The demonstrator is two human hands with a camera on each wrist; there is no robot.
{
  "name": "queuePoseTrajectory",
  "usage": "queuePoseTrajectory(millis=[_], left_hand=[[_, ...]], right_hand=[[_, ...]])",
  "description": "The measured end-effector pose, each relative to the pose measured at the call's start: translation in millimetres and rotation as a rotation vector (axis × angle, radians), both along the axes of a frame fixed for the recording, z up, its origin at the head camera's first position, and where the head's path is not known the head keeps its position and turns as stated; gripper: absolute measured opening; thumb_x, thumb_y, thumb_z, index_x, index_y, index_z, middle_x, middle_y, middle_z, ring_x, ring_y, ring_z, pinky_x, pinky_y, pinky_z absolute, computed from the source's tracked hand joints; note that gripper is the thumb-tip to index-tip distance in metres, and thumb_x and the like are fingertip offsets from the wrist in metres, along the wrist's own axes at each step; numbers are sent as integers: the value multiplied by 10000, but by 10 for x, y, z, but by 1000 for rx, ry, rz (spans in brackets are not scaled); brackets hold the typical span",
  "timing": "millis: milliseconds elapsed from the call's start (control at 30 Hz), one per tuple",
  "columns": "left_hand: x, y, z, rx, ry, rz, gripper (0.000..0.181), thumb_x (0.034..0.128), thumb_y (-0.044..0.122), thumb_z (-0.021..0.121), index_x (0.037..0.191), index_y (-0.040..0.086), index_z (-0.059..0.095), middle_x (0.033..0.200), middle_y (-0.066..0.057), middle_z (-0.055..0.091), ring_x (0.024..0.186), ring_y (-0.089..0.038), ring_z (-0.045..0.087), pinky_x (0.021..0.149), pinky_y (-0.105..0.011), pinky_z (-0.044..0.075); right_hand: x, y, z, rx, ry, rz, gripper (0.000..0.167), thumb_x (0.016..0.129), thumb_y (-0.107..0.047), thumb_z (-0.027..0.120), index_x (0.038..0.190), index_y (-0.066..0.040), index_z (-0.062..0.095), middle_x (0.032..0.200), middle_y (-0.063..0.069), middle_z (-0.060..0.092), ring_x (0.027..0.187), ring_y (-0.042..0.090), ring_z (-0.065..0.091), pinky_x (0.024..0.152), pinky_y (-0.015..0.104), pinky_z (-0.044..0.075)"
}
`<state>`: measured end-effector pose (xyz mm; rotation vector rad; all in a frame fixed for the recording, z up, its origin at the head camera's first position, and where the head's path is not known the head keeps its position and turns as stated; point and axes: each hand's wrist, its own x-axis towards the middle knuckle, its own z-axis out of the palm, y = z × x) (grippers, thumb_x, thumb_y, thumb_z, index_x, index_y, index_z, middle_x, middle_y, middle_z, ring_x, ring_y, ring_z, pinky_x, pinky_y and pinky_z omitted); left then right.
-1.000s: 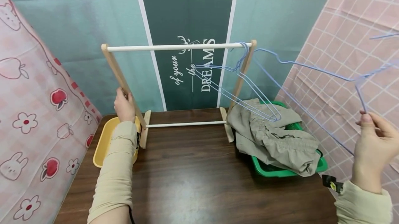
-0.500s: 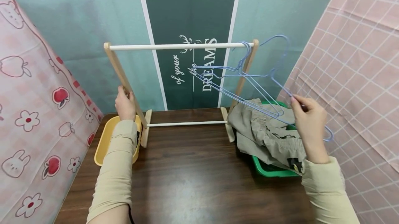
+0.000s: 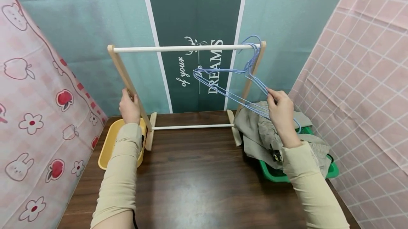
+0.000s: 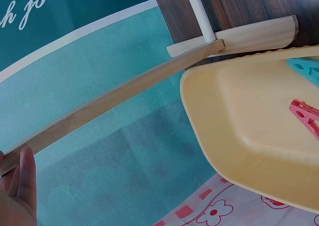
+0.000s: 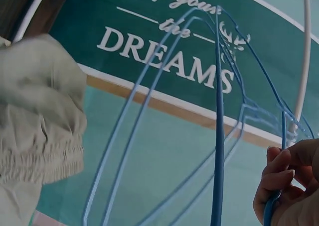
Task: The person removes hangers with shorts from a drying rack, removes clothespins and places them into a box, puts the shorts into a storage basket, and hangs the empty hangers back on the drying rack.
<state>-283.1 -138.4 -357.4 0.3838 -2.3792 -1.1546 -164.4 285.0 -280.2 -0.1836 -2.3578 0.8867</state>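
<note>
My left hand (image 3: 130, 107) holds the left wooden post (image 3: 119, 69) of a clothes rack, thumb on one side in the left wrist view. At the right, my right hand (image 3: 282, 113) pinches the sloping shoulder of a blue wire hanger (image 5: 219, 136). That hanger's hook reaches the right end of the rack's white top rail (image 3: 178, 49); whether it bears on the rail I cannot tell. Other blue hangers (image 5: 142, 89) hang there close beside it, their wires overlapping.
Below the right post, grey elastic-waisted clothing (image 3: 253, 129) is heaped in a green basket (image 3: 271, 176). A yellow basin (image 3: 107, 145) by the left post contains a teal clothespin (image 4: 305, 69) and a red clothespin (image 4: 305, 115). Patterned cloths line the back and sides.
My right hand has brought the hanger leftward from the far right, up against the hanging ones, its hook now at the rail. My left hand keeps its hold on the post.
</note>
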Motion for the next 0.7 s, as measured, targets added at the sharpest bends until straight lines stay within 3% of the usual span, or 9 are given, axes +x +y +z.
queuePoseTrajectory(millis=[100, 333, 500, 700], left_hand=[[4, 2, -3, -2, 6, -1, 335, 1010, 206, 459, 1324, 90, 459, 1225, -205, 617, 1101, -362, 629, 872, -502, 541], [9, 8, -12, -1, 27, -6, 316, 1005, 193, 471, 1298, 73, 468, 1217, -208, 620, 1094, -362, 634, 865, -501, 543], [17, 24, 11, 30, 18, -1, 304, 1003, 186, 473, 1286, 76, 477, 1233, -204, 616, 1103, -351, 632, 875, -487, 543], [37, 41, 51, 68, -2, 19, 306, 1004, 182, 463, 1291, 80, 485, 1238, -194, 614, 1098, -347, 630, 877, -483, 542]], right_hand=[[-58, -39, -54, -2, -17, 13, 309, 991, -108, 462, 1224, -16, 644, 1020, 212, 644, 667, 187, 447, 561, 190, 298], [-146, -65, -181, -33, -60, 39, 297, 989, -95, 480, 1221, -4, 642, 991, 213, 637, 707, 226, 486, 576, 201, 312], [-194, -86, -249, -80, -108, 39, 320, 1004, -118, 452, 1260, -20, 617, 1034, 214, 634, 857, 311, 613, 574, 163, 344], [-225, -146, -301, -135, -133, 70, 347, 1022, -96, 398, 1321, -22, 559, 1146, 234, 639, 1025, 349, 607, 695, 280, 394]])
